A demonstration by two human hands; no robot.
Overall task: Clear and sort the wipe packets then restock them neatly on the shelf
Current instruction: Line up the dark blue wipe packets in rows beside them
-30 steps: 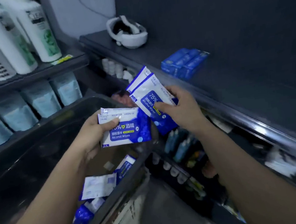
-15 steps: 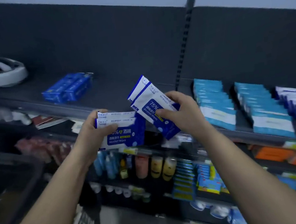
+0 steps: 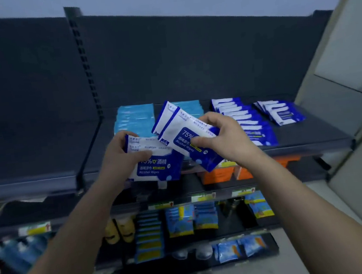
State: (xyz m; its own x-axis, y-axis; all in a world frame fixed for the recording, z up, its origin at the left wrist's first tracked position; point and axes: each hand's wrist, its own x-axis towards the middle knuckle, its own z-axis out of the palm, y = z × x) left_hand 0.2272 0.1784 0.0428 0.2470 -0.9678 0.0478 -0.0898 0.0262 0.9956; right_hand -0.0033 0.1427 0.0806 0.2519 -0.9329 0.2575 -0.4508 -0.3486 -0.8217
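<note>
My left hand (image 3: 121, 156) grips a small stack of blue-and-white alcohol wipe packets (image 3: 156, 167), held flat in front of the top shelf (image 3: 310, 143). In my right hand (image 3: 222, 139) a second pair of the same packets (image 3: 182, 134) is tilted up to the left, overlapping the left stack. On the shelf behind them lie rows of light blue packets (image 3: 135, 119), a row of blue-and-white packets (image 3: 243, 121) and a smaller fanned pile (image 3: 280, 113) at the right.
The left part of the top shelf (image 3: 32, 152) is bare. Orange packs (image 3: 217, 174) sit on the shelf below. Lower shelves hold blue sachets (image 3: 182, 222), bottles (image 3: 15, 252) and yellow items (image 3: 118, 230). A pale wall panel (image 3: 343, 75) stands close at the right.
The view has swung right from the dark bin to the shelf section with the wipe rows. Both hands kept their packets and rose closer to the top shelf.
</note>
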